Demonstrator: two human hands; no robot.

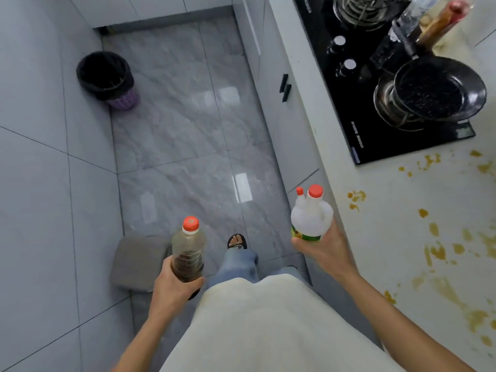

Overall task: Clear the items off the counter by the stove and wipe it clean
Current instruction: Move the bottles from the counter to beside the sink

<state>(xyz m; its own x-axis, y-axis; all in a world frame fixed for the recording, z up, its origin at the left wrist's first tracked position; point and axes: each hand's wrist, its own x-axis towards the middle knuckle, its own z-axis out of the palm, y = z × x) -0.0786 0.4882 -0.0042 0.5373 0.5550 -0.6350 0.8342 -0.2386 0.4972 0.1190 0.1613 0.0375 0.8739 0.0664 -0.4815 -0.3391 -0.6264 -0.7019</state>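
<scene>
Carrying two bottles away from the stained surface (402, 232) beside the stove (375, 89).

We held a clear bottle (188, 251) in our left hand (174, 285), fingers wrapped round its base where dark liquid sat low, so it probably felt light and bottom-weighted; thin plastic would likely give under a hard squeeze. Our right hand (322, 248) cupped the white jug (311, 218) from below, fingers curled round its labelled base; the jug looked stiffer, and its contents were hidden. Both were upright over the floor (188, 130), capped red. Yellow-brown smears remained on the surface, unwiped.
</scene>
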